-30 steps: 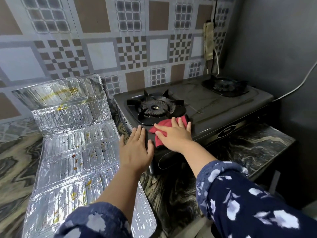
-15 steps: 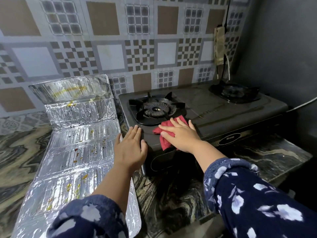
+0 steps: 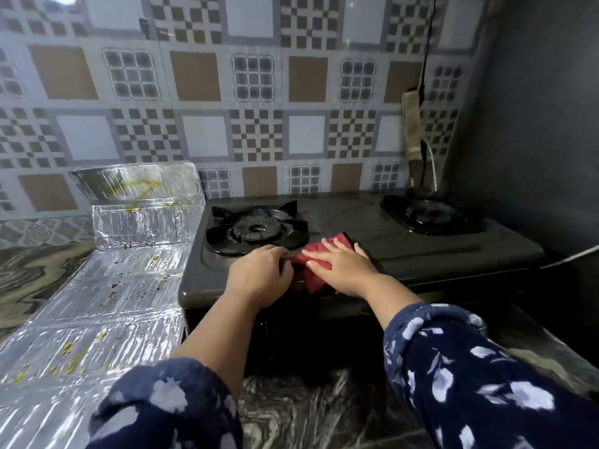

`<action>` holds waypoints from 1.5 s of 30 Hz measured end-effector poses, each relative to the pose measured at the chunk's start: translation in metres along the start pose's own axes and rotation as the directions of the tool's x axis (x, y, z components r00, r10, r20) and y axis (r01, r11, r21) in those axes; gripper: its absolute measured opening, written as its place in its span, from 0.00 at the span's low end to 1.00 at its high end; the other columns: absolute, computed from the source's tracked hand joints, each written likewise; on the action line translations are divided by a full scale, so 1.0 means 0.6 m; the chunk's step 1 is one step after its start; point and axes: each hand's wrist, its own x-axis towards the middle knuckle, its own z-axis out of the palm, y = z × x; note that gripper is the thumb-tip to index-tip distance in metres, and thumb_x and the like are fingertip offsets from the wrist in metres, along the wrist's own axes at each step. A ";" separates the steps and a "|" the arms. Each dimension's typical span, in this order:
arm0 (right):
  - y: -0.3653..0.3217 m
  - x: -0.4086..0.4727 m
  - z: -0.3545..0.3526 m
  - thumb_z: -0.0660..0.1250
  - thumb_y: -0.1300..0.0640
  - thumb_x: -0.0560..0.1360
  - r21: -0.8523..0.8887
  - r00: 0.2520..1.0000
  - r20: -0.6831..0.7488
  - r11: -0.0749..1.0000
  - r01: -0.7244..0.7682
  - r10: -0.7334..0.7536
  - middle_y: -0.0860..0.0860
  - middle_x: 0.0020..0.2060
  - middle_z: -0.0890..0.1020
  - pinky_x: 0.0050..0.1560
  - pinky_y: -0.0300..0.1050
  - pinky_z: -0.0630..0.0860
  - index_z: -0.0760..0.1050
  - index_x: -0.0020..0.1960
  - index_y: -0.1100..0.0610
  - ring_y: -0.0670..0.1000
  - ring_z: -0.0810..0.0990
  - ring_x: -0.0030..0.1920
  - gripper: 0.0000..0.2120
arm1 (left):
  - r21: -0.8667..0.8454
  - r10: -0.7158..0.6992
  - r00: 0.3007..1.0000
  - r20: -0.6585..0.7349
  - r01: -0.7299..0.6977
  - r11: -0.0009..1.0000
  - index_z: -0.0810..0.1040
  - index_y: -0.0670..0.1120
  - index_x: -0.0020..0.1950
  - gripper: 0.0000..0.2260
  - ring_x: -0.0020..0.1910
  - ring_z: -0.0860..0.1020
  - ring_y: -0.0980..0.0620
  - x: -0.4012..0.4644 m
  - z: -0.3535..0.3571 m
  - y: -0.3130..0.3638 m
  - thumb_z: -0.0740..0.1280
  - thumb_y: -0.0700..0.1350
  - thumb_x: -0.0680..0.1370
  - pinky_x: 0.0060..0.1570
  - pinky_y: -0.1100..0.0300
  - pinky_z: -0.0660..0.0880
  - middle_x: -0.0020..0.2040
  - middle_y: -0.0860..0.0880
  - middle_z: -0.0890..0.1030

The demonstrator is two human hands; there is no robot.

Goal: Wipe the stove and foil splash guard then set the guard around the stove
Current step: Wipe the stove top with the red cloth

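A black two-burner gas stove (image 3: 405, 251) stands on the marbled counter against the tiled wall. My right hand (image 3: 343, 267) lies flat on a red cloth (image 3: 319, 280), pressing it on the stove top just right of the left burner (image 3: 257, 230). My left hand (image 3: 259, 273) rests on the stove's front left part, fingers curled at the cloth's left edge. The foil splash guard (image 3: 107, 296) lies unfolded on the counter left of the stove, its far panel bent up against the wall, with yellow and brown food stains on it.
The right burner (image 3: 431, 213) sits near a dark side wall (image 3: 534, 124). A power strip with cables (image 3: 413, 124) hangs on the tiled wall above it. A white cable (image 3: 580, 252) runs off to the right. Marbled counter (image 3: 308, 409) shows in front of the stove.
My left hand has moved from the stove's left front corner up onto the top beside the cloth. My right hand with the cloth has stayed near the left burner. The camera tilted upward.
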 end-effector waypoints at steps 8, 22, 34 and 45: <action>0.109 -0.011 -0.027 0.44 0.42 0.80 -0.100 0.975 -0.024 0.970 -0.220 0.219 0.57 0.78 0.47 0.74 0.62 0.36 0.51 0.75 0.38 0.60 0.43 0.77 0.24 | 0.013 -0.139 0.990 -0.024 0.140 0.990 0.78 0.53 0.62 0.17 0.61 0.76 0.46 0.016 0.027 0.093 0.58 0.47 0.76 0.55 0.53 0.74 0.63 0.50 0.79; 0.194 -0.039 -0.048 0.53 0.39 0.79 0.037 0.990 -0.037 0.990 0.136 -0.135 0.47 0.77 0.55 0.75 0.52 0.42 0.65 0.70 0.38 0.50 0.49 0.78 0.20 | 0.008 -0.110 0.992 -0.068 0.111 0.994 0.77 0.52 0.63 0.16 0.61 0.76 0.47 0.036 0.057 0.199 0.59 0.46 0.76 0.54 0.54 0.73 0.63 0.51 0.78; 0.403 -0.088 -0.093 0.52 0.40 0.79 -0.006 0.973 -0.183 0.989 -0.148 0.144 0.49 0.77 0.59 0.75 0.52 0.46 0.64 0.70 0.37 0.52 0.53 0.77 0.20 | 0.004 0.034 0.998 0.056 -0.035 0.999 0.75 0.53 0.64 0.16 0.60 0.76 0.47 0.093 0.116 0.329 0.57 0.48 0.77 0.54 0.52 0.74 0.63 0.52 0.77; 0.509 -0.048 -0.132 0.48 0.39 0.78 -0.058 0.879 -0.154 0.883 -0.465 0.452 0.54 0.78 0.54 0.76 0.56 0.46 0.52 0.76 0.42 0.56 0.51 0.77 0.27 | 0.035 0.123 0.985 0.123 -0.129 0.991 0.77 0.54 0.60 0.14 0.56 0.77 0.48 0.167 0.149 0.328 0.57 0.50 0.78 0.48 0.54 0.76 0.60 0.53 0.78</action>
